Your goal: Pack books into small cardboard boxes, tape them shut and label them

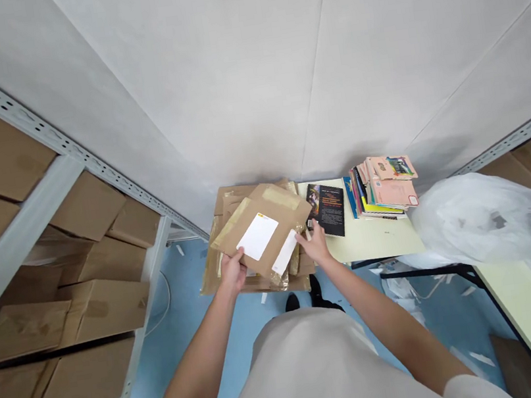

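Observation:
A flat brown cardboard package (280,213) is tilted up in front of me, with clear tape along its edges. It bears a large white label (258,236) and a narrower white label (284,253). My left hand (233,273) is closed on its lower left edge, thumb on top. At the lower right edge, my right hand (317,243) pinches it, with the thumb by the narrow label. Beneath lies a stack of flat, taped cardboard (211,270). A black book (333,212) rests just right of the package on the pale table (387,244).
Several stacked books (389,190) stand farther right on the table. Beyond them sits a large roll of clear plastic wrap (485,216). Shelving with cardboard boxes (112,305) rises at left. A wall (248,82) closes the back; paper scraps (404,291) litter the blue floor.

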Available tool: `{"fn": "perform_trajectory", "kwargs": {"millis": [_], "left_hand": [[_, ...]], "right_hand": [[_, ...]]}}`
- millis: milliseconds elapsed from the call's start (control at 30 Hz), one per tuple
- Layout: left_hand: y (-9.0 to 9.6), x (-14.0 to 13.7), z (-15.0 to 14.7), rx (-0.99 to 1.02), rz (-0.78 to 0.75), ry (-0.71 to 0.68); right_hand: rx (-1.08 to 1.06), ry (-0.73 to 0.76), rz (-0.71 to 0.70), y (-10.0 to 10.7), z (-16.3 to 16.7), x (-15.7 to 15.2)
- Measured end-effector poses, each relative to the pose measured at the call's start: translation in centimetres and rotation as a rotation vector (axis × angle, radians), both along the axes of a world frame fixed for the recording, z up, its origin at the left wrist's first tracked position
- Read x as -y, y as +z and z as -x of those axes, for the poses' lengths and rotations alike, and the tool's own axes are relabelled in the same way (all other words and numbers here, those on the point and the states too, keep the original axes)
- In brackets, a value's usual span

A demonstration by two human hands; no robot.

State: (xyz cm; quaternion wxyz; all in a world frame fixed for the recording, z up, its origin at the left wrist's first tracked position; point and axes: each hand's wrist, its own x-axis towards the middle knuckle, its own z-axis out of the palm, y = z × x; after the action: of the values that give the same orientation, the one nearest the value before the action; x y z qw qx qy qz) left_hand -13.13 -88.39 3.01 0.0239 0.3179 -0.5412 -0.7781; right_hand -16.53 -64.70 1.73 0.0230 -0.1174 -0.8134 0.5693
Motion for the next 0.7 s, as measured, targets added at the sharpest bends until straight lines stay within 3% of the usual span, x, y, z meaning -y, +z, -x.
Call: {"fn": "perform_trajectory", "kwargs": {"millis": [100,167,267,367,533,700], "left_hand": [[0.3,0.8,0.9,-0.046,-0.034,-0.02],[0.6,1.4,1.4,-0.074,-0.016,-0.033],[1.0,2.2,2.1,-0.079,0.058,-0.104],[0.7,2.7,2.7,-0.061,0.094,-0.177],[-2.0,2.1,2.4,0.04,0.253,-0.353],[-3.9,0.4,1.7,0.131,0.334,-0.456]], "right_hand": [[-0.109,-0.023,-0.125,2.4,2.9,-1.8],[-0.128,-0.007,-0.115,4.1,5.0,-2.8],[-0.017,0.176,0.067,5.8,7.7,-3.8],[0.129,0.339,0.279,6.2,9.0,-3.9],[0.121,0.141,0.408,5.3,9.3,-4.1],[0.068,0.107,0.472,5.8,9.3,-6.7]]}}
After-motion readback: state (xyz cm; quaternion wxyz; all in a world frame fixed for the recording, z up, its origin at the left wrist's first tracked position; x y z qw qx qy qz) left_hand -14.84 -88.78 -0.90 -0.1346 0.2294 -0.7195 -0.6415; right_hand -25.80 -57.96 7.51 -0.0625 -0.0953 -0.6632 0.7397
